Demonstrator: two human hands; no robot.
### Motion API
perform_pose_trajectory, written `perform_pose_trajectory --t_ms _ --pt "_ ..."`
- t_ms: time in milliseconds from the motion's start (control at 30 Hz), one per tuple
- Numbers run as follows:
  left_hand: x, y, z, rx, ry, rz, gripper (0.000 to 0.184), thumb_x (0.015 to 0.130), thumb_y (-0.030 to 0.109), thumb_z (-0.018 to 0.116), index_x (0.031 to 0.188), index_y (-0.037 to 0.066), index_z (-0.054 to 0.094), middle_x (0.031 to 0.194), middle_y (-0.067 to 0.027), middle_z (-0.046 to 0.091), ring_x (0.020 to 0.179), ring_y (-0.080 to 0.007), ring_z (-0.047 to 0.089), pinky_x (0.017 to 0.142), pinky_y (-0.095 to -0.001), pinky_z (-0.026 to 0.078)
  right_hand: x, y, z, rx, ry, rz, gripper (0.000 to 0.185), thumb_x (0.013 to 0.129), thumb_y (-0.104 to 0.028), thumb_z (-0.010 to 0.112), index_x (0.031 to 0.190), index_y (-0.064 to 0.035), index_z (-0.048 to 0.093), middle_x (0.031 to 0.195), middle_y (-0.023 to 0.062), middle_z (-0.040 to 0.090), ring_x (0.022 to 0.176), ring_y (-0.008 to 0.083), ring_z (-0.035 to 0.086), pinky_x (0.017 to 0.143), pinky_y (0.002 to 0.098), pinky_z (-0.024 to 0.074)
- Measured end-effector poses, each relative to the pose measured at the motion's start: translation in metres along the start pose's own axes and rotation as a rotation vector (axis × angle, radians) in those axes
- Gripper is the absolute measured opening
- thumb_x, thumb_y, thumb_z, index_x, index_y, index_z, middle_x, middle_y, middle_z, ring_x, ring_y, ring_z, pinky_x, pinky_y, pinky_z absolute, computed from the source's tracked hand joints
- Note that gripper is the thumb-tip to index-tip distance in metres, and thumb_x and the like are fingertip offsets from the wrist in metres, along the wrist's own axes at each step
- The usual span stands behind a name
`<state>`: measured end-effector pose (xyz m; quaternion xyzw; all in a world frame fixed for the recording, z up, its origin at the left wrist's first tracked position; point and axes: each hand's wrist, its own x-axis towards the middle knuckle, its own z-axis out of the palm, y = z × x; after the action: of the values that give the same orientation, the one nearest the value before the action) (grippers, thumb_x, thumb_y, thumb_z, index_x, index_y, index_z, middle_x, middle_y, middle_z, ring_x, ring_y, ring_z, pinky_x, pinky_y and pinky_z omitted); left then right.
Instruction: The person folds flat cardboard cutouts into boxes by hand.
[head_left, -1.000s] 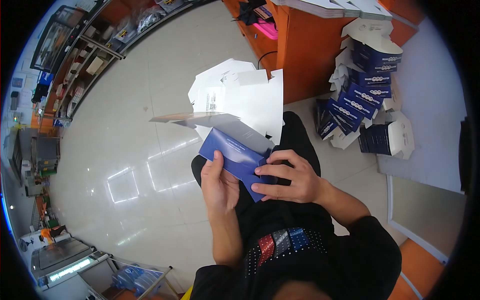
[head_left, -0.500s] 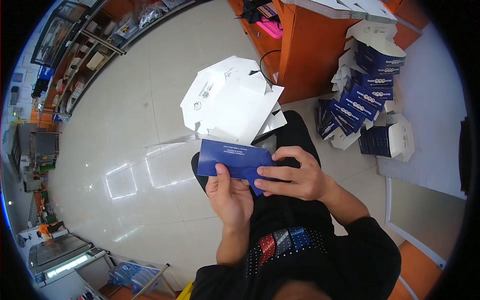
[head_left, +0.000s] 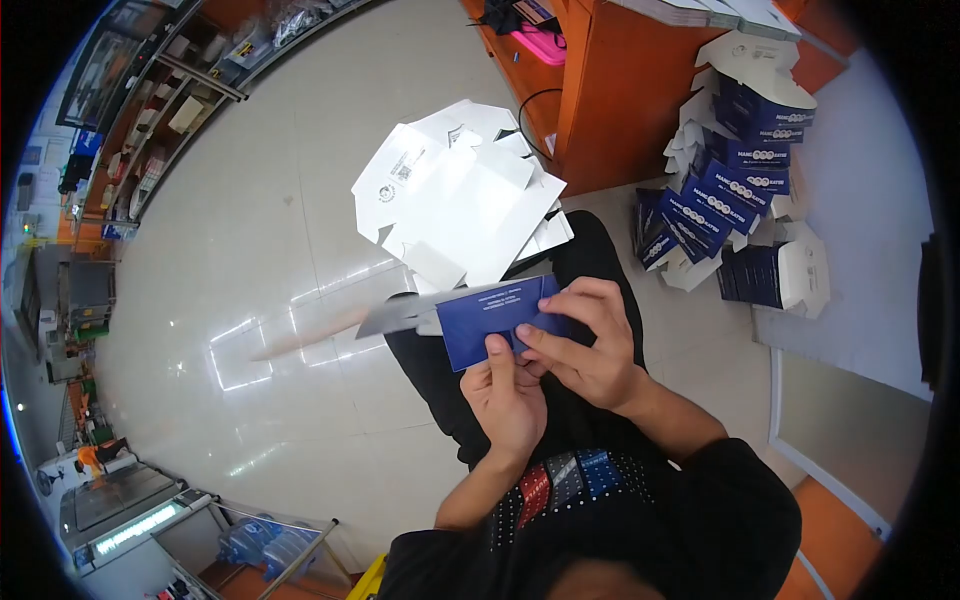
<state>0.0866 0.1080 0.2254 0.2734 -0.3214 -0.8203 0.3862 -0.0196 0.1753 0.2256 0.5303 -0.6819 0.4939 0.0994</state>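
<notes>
Apparently I'm mid-fold, with left hand (head_left: 508, 408) and right hand (head_left: 598, 352) both pinching the blue carton (head_left: 472, 325), whose next crease likely calls for even pressure.

"MANG" on stacked blue boxes (head_left: 735, 188); held blue carton (head_left: 480, 330): print too small.

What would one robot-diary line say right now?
left hand: gripping blue cardboard | right hand: gripping it too | white cardboard: beyond hands | box pile: right side
</notes>
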Motion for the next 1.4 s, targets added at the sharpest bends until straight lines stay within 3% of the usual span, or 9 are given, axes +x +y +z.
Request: perform_pose_trajectory --t_ms 100,200,367,500,700,867,1000,1133,1400 --pt "0.002 -0.001 -0.006 0.042 -0.016 0.020 0.036 0.110 0.028 0.043 0.120 -0.003 0.058 0.117 -0.0152 0.067 0.104 -0.0222 0.067 0.085 -0.0364 0.059 0.001 0.005 0.000 0.192 -0.001 0.088 0.034 0.073 -0.016 0.087 0.103 -0.0044 0.074 0.112 0.0102 0.061 0.101 0.0247 0.057 0.082 0.0315 0.0518" --pt "0.003 0.002 -0.007 -0.022 -0.057 0.042 0.035 0.109 0.028 0.044 0.119 -0.002 0.059 0.116 -0.0144 0.067 0.106 -0.0244 0.068 0.085 -0.0410 0.061 -0.007 -0.004 0.009 0.827 0.249 0.608 0.030 0.083 -0.015 0.082 0.103 0.0008 0.065 0.106 0.0139 0.059 0.097 0.0221 0.060 0.083 0.0318 0.0511" --pt "-0.006 -0.012 -0.016 -0.054 -0.057 -0.026 0.034 0.108 0.029 0.047 0.119 -0.001 0.059 0.114 -0.0127 0.068 0.106 -0.0237 0.068 0.087 -0.0411 0.061 -0.008 0.008 -0.010 0.413 -0.315 0.635 0.036 0.097 -0.029 0.066 0.100 0.0056 0.057 0.078 0.0162 0.059 0.068 0.0217 0.063 0.059 0.0337 0.0476" --pt "-0.005 -0.023 -0.020 0.258 0.067 0.134 0.030 0.109 0.024 0.048 0.113 -0.002 0.064 0.112 -0.0120 0.070 0.100 -0.0171 0.066 0.091 -0.0328 0.053 -0.013 0.006 0.002 0.529 -0.253 0.667 0.030 0.101 -0.025 0.060 0.096 0.0046 0.062 0.070 0.0139 0.060 0.059 0.0195 0.056 0.056 0.0325 0.0442" --pt "-0.002 -0.020 -0.020 0.030 0.020 0.019 0.028 0.107 0.023 0.053 0.117 0.000 0.065 0.113 -0.0102 0.069 0.105 -0.0170 0.063 0.095 -0.0342 0.048 -0.029 0.012 0.004 0.764 -0.265 0.864 0.036 0.102 -0.023 0.059 0.078 0.0037 0.060 0.059 0.0088 0.053 0.052 0.0172 0.043 0.051 0.0311 0.0390" --pt "-0.001 -0.023 -0.035 0.381 0.021 0.105 0.022 0.104 0.014 0.058 0.116 -0.004 0.065 0.110 -0.0081 0.069 0.101 -0.0135 0.062 0.091 -0.0289 0.048 -0.012 0.015 0.007 0.190 -0.134 0.544 0.023 0.090 -0.020 0.073 0.092 -0.0010 0.061 0.089 0.0119 0.062 0.077 0.0246 0.055 0.069 0.0354 0.0454" --pt "-0.006 -0.036 -0.034 0.466 -0.022 0.129 0.020 0.103 0.012 0.060 0.112 -0.005 0.066 0.110 -0.0079 0.069 0.096 -0.0110 0.061 0.085 -0.0259 0.049 0.020 0.008 -0.005 0.073 -0.063 0.158 0.049 0.072 -0.013 0.085 0.115 -0.0029 0.063 0.115 0.0141 0.060 0.104 0.0289 0.058 0.083 0.0353 0.0495" --pt "-0.009 -0.036 -0.035 0.708 -0.275 0.372 0.029 0.099 0.006 0.060 0.125 -0.005 0.055 0.118 -0.0125 0.062 0.103 -0.0171 0.061 0.090 -0.0300 0.050 0.045 -0.007 0.004 0.114 -0.140 -0.193 0.040 0.069 -0.009 0.081 0.107 -0.0063 0.072 0.106 0.0070 0.064 0.097 0.0257 0.061 0.079 0.0361 0.0503" --pt "-0.008 -0.019 -0.034 0.804 -0.172 0.086 0.028 0.098 0.008 0.059 0.124 0.000 0.059 0.120 -0.0122 0.063 0.111 -0.0205 0.061 0.093 -0.0348 0.049 0.028 -0.003 -0.009 -0.027 -0.086 -0.304 0.021 0.074 -0.014 0.070 0.094 -0.0050 0.073 0.096 0.0037 0.068 0.092 0.0226 0.063 0.075 0.0350 0.0471"
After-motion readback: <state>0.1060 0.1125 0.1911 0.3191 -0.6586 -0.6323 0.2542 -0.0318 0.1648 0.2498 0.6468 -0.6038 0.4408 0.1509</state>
